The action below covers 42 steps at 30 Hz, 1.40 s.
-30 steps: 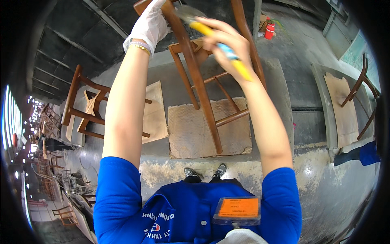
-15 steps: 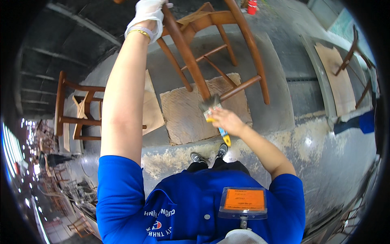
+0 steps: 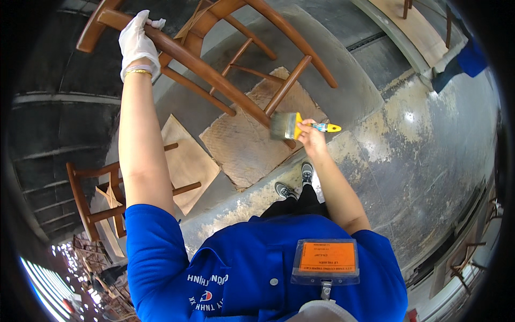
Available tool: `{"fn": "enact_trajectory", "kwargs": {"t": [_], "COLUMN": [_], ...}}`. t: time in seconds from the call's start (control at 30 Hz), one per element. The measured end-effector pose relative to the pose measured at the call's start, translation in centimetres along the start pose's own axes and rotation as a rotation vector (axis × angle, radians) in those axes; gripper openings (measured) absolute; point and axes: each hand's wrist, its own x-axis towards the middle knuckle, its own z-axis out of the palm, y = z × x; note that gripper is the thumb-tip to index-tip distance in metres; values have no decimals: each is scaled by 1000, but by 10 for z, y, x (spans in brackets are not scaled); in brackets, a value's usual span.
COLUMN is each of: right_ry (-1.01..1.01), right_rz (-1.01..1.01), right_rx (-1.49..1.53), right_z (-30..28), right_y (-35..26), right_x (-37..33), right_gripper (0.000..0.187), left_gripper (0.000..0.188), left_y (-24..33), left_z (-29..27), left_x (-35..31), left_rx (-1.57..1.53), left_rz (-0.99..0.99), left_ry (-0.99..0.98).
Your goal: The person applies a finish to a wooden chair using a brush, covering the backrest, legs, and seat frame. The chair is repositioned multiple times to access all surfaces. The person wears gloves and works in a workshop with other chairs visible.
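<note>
My left hand [image 3: 138, 45], in a white glove, is closed around the upper part of a brown wooden chair frame [image 3: 214, 80]. The frame is tilted over a brown cardboard sheet [image 3: 236, 155]. Bare and pinched near the ferrule, my right hand [image 3: 313, 140] grips a wide paintbrush [image 3: 291, 126] with a yellow handle. Its dark bristles lie over the lower end of the chair's long leg; whether they press on the wood, I cannot tell.
Another wooden chair frame [image 3: 80, 201] lies at the left, beside a tan sheet [image 3: 188, 161]. At the upper right are a long tan board [image 3: 413, 29] and a person's blue sleeve [image 3: 472, 58]. My shoes [image 3: 307, 173] stand just before the cardboard.
The view has turned. My left hand and the chair's top end have shifted left. The brush has swung from slanting upward to lying sideways, bristles pointing left, still in my right hand.
</note>
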Motion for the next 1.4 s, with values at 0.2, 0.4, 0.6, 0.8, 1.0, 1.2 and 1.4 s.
{"fn": "enact_trajectory", "kwargs": {"t": [0.2, 0.4, 0.6, 0.8, 1.0, 1.2, 1.4], "right_ry": [479, 988, 1131, 947, 415, -278, 231], "right_rz": [-278, -322, -287, -328, -542, -773, -557], "right_rx": [-213, -183, -162, -145, 224, 545, 301], "right_z": [-157, -270, -291, -252, -32, 152, 7], "right_y": [-48, -52, -8, -4, -91, -161, -145], "right_x": [-85, -232, -278, -245, -196, -173, -137], "right_gripper": [19, 13, 15, 14, 20, 20, 21], "left_gripper": [34, 14, 13, 13, 20, 17, 23], "left_y": [31, 80, 80, 101, 105, 101, 101], "left_z": [10, -21, -9, 7, 116, 229, 262], "left_x": [-93, -173, -224, -223, -234, -246, -200], "left_rx": [28, -141, -169, -207, -304, -307, -275], "left_rz": [148, 151, 65, 74, -14, 9, 101], "left_ry": [150, 198, 280, -201, -514, -381, -127]}}
